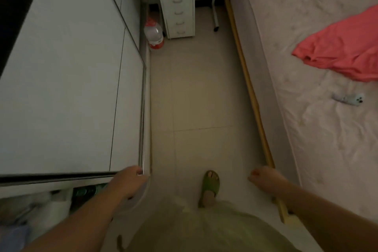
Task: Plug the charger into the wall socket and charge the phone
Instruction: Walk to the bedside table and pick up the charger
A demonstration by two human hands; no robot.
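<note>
My left hand [127, 180] is at the lower left, beside the corner of the white wardrobe [61, 88]. It is shut on a small white charger [140, 173], whose white cable [143, 195] curves down below the wrist. My right hand [266, 179] hangs at the lower right near the bed's edge, its fingers curled under with nothing visible in them. The phone [350, 99], pale with its camera lenses facing up, lies on the pink bed sheet [327, 149], well ahead of my right hand. No wall socket is in view.
A narrow tiled aisle [194, 88] runs between the wardrobe and the bed. At its far end stand a white drawer unit [178, 6] and a large water bottle [154, 35]. A red garment [343, 51] lies on the bed. My foot in a green slipper [209, 188] is on the floor.
</note>
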